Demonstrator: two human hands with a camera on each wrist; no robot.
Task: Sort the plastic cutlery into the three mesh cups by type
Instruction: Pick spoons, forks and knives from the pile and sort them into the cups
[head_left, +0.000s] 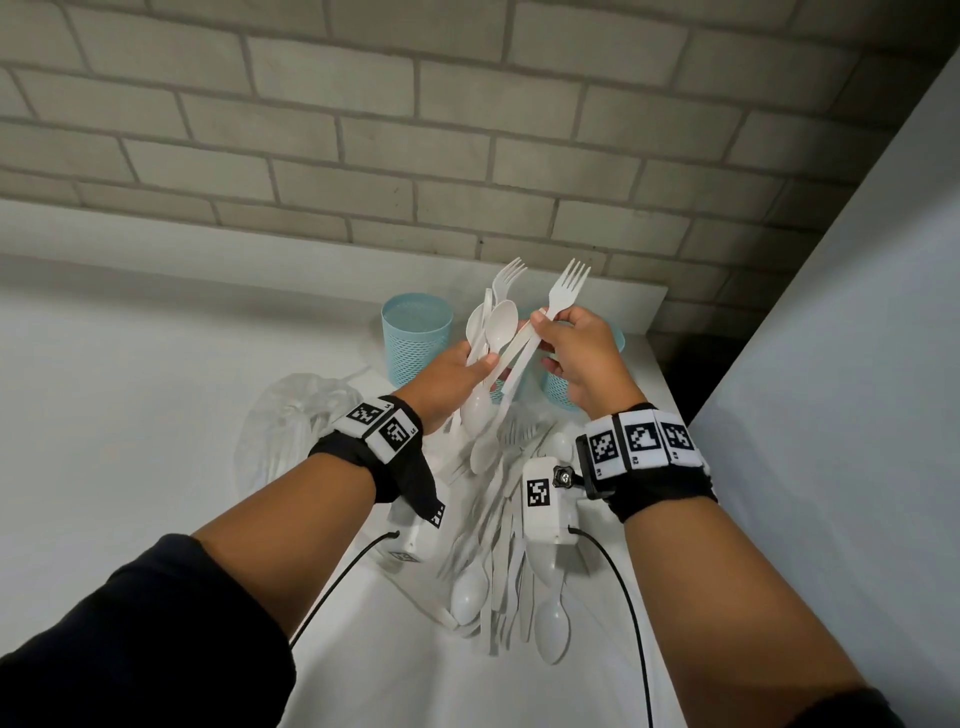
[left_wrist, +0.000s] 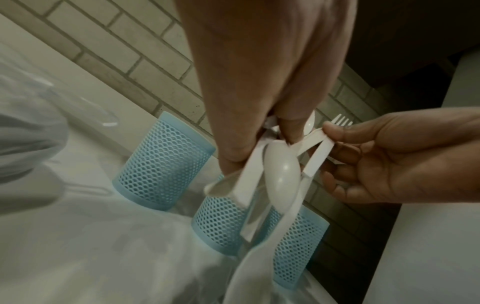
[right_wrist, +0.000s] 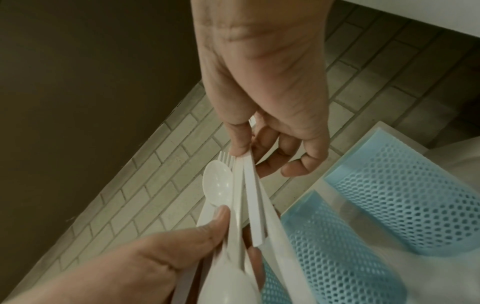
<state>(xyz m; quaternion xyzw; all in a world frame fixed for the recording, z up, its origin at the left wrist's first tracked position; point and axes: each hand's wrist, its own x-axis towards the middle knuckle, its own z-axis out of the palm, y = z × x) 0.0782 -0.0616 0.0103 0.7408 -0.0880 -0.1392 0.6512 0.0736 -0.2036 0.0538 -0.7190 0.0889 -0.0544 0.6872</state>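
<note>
My left hand (head_left: 480, 364) grips a fanned bunch of white plastic cutlery (head_left: 493, 322), with spoons and a fork sticking up and more spoons hanging below. My right hand (head_left: 543, 332) pinches the flat handles of a white fork (head_left: 569, 283) between thumb and forefinger, and these handles cross the bunch beside the left thumb. Both hands are raised over three blue mesh cups: left cup (head_left: 415, 338), middle cup (left_wrist: 218, 222) mostly hidden behind the cutlery, right cup (head_left: 561, 397). In the right wrist view a spoon bowl (right_wrist: 217, 183) lies beside the pinched handles (right_wrist: 250, 185).
A loose pile of white spoons, forks and knives (head_left: 509, 551) lies on the white table (head_left: 156, 389) below my wrists. A crumpled clear plastic bag (head_left: 291, 421) sits left of it. The brick wall stands just behind the cups, and a pale wall closes the right side.
</note>
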